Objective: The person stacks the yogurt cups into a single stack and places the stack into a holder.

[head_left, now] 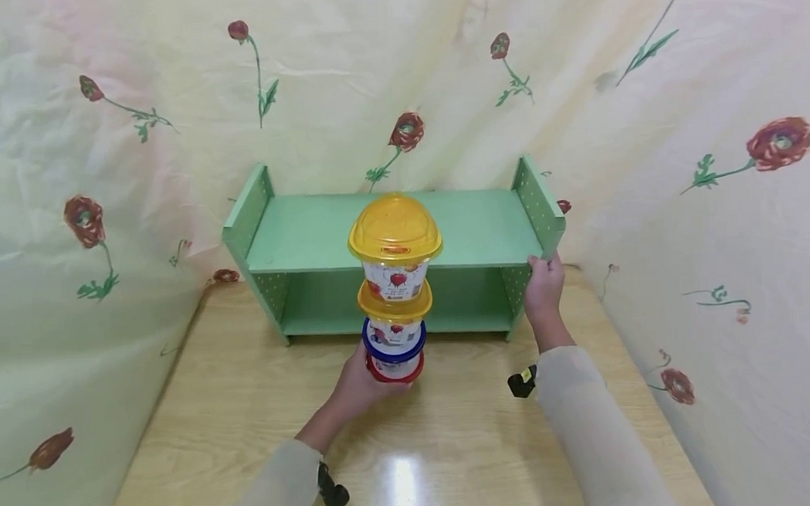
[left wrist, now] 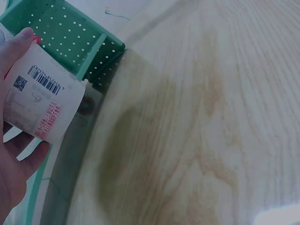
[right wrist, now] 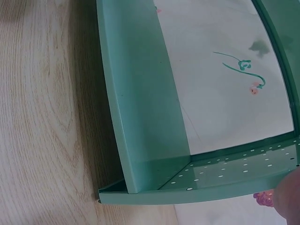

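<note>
Our left hand [head_left: 361,387] curls its fingers and thumb round the bottom tub of a stack of tubs [head_left: 393,285], held upright above the table [head_left: 248,417], just in front of the shelf [head_left: 390,231]. Our right hand [head_left: 542,283] grips the shelf's right side panel at its front edge.

We judge the stack light but top-heavy: thin plastic tubs, stiff enough to hold yet easy to dent, with smooth walls that could slip. Since only the lowest tub is gripped, the ones above likely just sit on each other and may topple if tilted; a hold low on the stack with the column kept vertical suits it best.

The stack shows a big yellow domed lid on top, then a yellow lid, a blue one and a red rim below. The tubs are white with red fruit prints; the left wrist view shows a barcode label.
</note>
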### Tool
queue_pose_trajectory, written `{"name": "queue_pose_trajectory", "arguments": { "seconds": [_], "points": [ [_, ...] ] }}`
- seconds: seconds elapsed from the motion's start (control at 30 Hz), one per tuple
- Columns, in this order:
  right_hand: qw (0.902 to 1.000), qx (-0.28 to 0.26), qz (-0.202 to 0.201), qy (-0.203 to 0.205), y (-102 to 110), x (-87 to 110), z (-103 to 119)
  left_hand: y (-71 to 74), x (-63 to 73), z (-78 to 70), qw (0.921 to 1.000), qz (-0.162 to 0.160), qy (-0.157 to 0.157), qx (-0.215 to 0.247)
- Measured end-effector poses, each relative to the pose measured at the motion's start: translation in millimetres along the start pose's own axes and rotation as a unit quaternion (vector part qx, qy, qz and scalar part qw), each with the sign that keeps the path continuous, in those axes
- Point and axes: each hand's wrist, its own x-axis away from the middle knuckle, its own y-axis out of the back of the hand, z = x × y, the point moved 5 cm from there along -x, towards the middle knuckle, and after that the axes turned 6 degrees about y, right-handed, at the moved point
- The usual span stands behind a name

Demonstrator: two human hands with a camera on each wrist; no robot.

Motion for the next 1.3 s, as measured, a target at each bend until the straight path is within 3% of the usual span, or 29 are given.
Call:
{"name": "queue_pose_trajectory", "arguments": {
  "seconds": [0.33,0.6,1.13,1.3],
  "points": [
    [0.9999,-0.015,-0.009,0.004,-2,-1.6,0,9.1,-5.9,-16.4,0.9998,-0.012,0.004,-0.015],
    [0.9991,-0.038,-0.007,0.014,-2,-4.4,-5,18.3,-8.2,-31.1,0.9995,-0.028,-0.013,-0.011],
    [0.9995,-0.026,-0.015,0.013,-1,-2.9,-3,27.9,-18.5,-61.7,0.9969,-0.065,-0.011,-0.043],
    [0.9995,-0.026,-0.012,0.009,-1,-2.7,-3,31.7,-20.3,-70.2,0.9961,-0.07,-0.025,-0.047]
  ]
}}
